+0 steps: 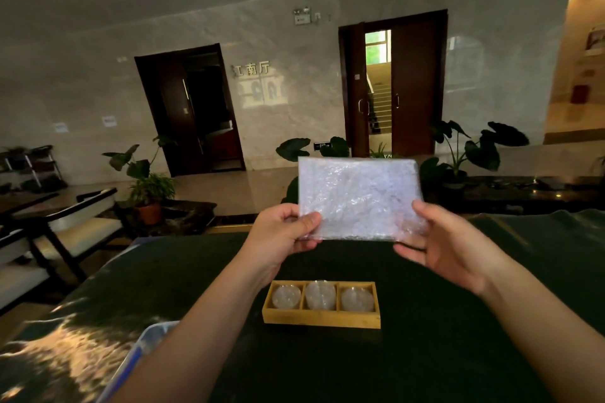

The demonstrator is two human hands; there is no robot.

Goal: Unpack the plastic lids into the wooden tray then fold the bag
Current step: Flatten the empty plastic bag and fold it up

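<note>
A crinkled clear plastic bag (358, 196), flattened into a rectangle, is held upright above the dark table. My left hand (284, 232) pinches its lower left corner. My right hand (448, 242) holds its lower right corner, fingers behind the plastic. Below them a wooden tray (322, 317) with three compartments rests on the table. Each compartment holds a stack of clear round plastic lids (320, 295).
The dark green table (442, 337) stretches wide to the right. A blue-rimmed clear bin (144, 347) sits at the lower left edge. Chairs (65, 226) stand to the left. Potted plants (150, 186) and doors line the far wall.
</note>
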